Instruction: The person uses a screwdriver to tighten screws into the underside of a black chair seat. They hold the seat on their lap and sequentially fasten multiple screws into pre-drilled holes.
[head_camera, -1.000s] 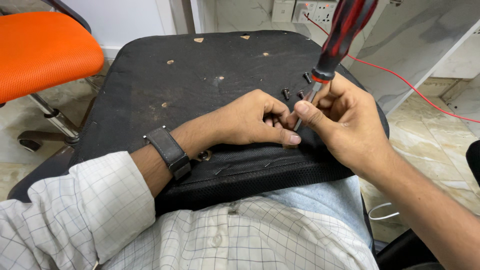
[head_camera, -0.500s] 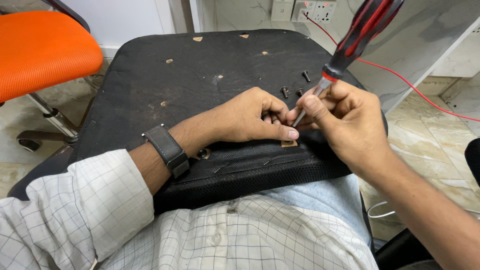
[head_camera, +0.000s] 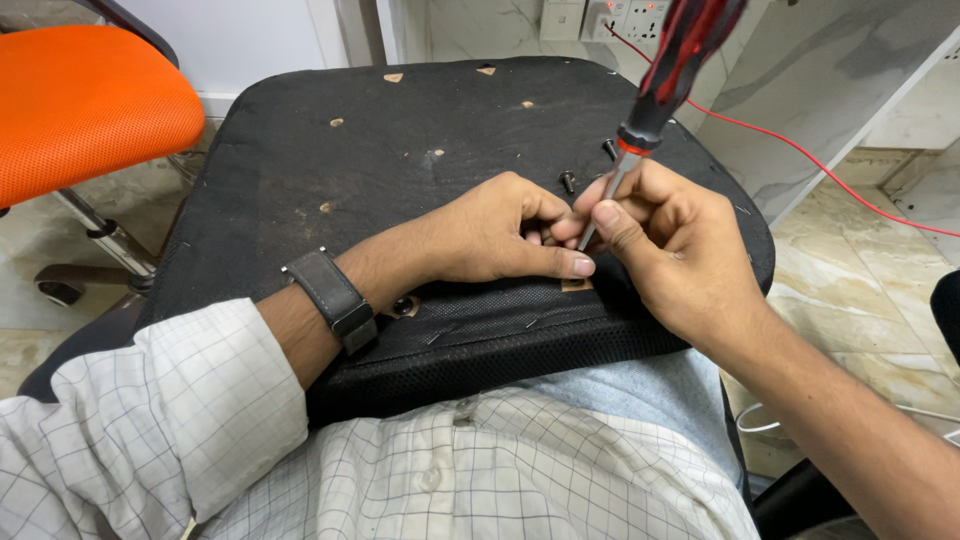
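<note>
One screwdriver (head_camera: 668, 75) with a red and black handle stands tilted over a black seat pad (head_camera: 400, 150) that lies upside down across the person's lap, and two dark screws (head_camera: 568, 181) lie loose on the pad just beyond the hands, one near the shaft and the other (head_camera: 610, 148) a little further back. The right hand (head_camera: 665, 250) is clamped around the metal shaft low down, thumb and fingers pinched on it, with the tip pointing down toward the near edge of the pad; the tip itself is hidden between the two hands. The left hand (head_camera: 495, 230) lies knuckles up on the pad, fingers curled together and its fingertips touching those of the right hand at the shaft; whether it grips anything small there I cannot tell. A dark wristwatch (head_camera: 333, 298) sits on the left wrist, above a checked white sleeve (head_camera: 150, 420). The pad's underside is worn, with several small pale spots and holes. One orange chair (head_camera: 85, 100) stands at the left on a marbled tile floor (head_camera: 870, 260), a red wire (head_camera: 820, 165) runs down from a wall socket (head_camera: 620, 18) at the back, and a white cable (head_camera: 770, 420) lies on the floor at the right.
</note>
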